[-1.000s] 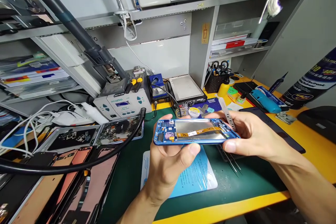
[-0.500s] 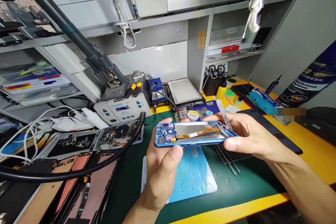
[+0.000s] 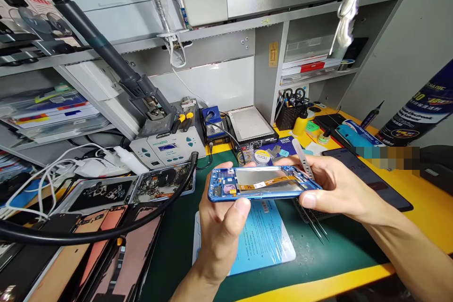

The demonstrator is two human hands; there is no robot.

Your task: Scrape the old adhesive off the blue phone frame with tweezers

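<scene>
Both my hands hold an opened blue phone frame level above the bench, its inside with an orange flex cable facing me. My left hand grips its left end, thumb on the near edge and fingers beneath and behind. At the other end, my right hand has its thumb on the near corner and its fingers round the far side. Metal tweezers show behind the right end and by the right fingers, their tips pointing down below the phone; whether the hand touches them I cannot tell.
A blue printed sheet lies on the green mat under the phone. Phone panels and a thick black hose fill the left. Behind stand a soldering station and a flat heating plate. A dark phone lies right.
The phone's right end has dipped slightly toward my thumb, and its inside tilts a little differently. Both hands keep their grip. The whole view has shifted slightly.
</scene>
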